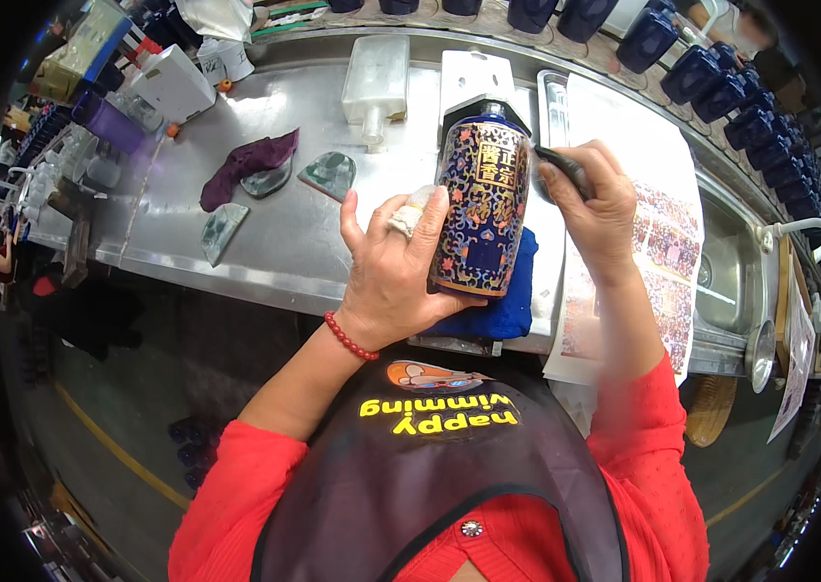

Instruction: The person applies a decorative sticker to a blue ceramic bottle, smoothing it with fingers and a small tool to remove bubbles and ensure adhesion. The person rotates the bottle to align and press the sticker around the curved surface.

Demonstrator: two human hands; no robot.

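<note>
A dark blue bottle (484, 209) covered in a colourful floral pattern with gold lettering leans over a blue cloth (519, 291), its neck toward the far side. My left hand (386, 257) grips its lower left side, the thumb at the base; a white wrap (409, 215) is on one finger. My right hand (597, 199) pinches a dark, smooth-edged scraper (566, 173) beside the bottle's upper right edge. Whether the scraper touches the bottle, I cannot tell. Behind the bottle's neck is a white holder (476, 78) with a dark angular cradle.
Green marbled scraper pieces (328, 175) and a purple cloth (250, 167) lie left on the metal table (284, 262). A clear glass bottle (377, 82) lies at the back. Printed floral sheets (668, 233) spread right, before a sink (726, 262). Blue bottles (648, 39) line the far shelf.
</note>
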